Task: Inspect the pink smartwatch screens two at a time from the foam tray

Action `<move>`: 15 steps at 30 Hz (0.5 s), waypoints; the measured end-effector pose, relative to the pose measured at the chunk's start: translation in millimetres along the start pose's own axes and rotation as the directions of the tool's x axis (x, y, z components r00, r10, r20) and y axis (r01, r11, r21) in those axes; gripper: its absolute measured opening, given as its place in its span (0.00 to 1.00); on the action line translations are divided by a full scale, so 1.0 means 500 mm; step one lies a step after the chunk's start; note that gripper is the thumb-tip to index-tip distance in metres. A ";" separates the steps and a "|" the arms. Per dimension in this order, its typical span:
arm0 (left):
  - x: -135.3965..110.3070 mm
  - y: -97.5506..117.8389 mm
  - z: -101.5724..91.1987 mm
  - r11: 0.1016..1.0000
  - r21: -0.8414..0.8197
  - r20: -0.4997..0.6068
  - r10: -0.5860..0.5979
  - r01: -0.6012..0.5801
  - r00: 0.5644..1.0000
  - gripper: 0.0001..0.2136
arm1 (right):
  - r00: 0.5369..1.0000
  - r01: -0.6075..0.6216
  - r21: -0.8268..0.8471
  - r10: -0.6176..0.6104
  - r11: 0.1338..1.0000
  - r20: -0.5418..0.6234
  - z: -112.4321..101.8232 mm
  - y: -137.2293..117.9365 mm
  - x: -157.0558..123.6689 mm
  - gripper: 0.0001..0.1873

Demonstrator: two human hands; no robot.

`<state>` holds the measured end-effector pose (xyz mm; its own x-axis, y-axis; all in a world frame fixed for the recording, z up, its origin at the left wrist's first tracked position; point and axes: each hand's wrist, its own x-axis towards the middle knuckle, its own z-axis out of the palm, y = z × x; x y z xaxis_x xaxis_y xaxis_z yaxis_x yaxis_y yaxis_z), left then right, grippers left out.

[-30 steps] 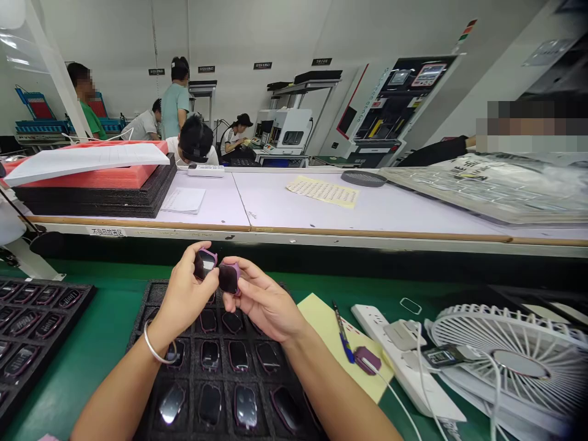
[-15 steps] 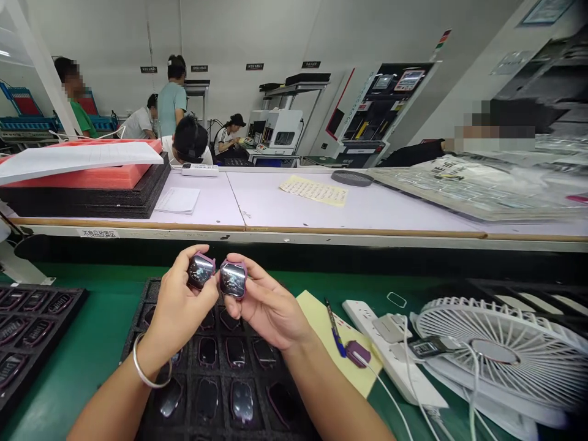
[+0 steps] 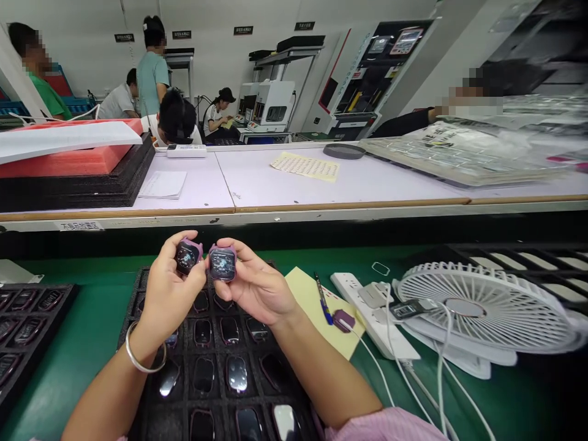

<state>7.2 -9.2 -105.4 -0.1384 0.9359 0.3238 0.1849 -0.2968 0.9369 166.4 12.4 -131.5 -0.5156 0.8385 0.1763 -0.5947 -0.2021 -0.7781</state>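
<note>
Purple-framed smartwatch (image 3: 187,257) is being held above the foam tray (image 3: 215,401) by the left hand (image 3: 172,288), whose fingers are gripping its edges, parted only by the width of the case. A second purple-framed smartwatch (image 3: 223,264) is sitting just beside it, similarly pinched at the edges by the fingers of the right hand (image 3: 260,288). Both screens are showing lit graphics and facing the wearer. Further watches are lying in the tray's compartments beneath, and the tray is resting on the green tabletop (image 3: 101,318). To the right, a pen (image 3: 324,300) and a purple cable-connected device (image 3: 343,320) are lying on yellow paper (image 3: 301,285), near a white power strip (image 3: 365,312) and a fan (image 3: 482,306).
</note>
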 end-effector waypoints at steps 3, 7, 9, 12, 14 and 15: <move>-0.002 0.002 0.000 0.999 -0.034 -0.001 -0.007 0.007 1.000 0.22 | 1.000 -0.012 -0.010 0.012 1.000 0.003 0.000 0.001 0.000 0.25; -0.003 -0.001 0.001 1.000 0.006 -0.016 0.015 -0.015 1.000 0.21 | 1.000 0.005 -0.009 -0.005 1.000 -0.011 -0.003 0.003 0.003 0.24; -0.002 -0.004 0.002 1.000 0.021 -0.022 0.018 -0.017 1.000 0.20 | 0.999 0.022 0.006 -0.021 1.000 -0.029 -0.005 0.004 0.005 0.23; -0.001 -0.006 0.006 1.000 0.005 -0.015 0.007 -0.007 1.000 0.21 | 0.997 0.040 0.005 -0.040 0.999 -0.059 -0.007 0.003 0.006 0.23; 0.000 -0.006 0.007 1.000 0.007 -0.013 0.007 -0.007 1.000 0.21 | 0.996 0.041 -0.019 -0.043 0.999 -0.084 -0.007 0.003 0.007 0.24; 0.000 -0.006 0.008 1.000 0.015 -0.012 0.009 -0.009 1.000 0.21 | 0.994 0.040 -0.031 -0.042 0.999 -0.097 -0.008 0.004 0.006 0.25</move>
<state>10.4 -7.8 -108.8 -0.1487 0.9307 0.3342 0.2008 -0.3025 0.9318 165.9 16.7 -134.8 -0.4278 0.8914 0.1499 -0.5952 -0.1530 -0.7889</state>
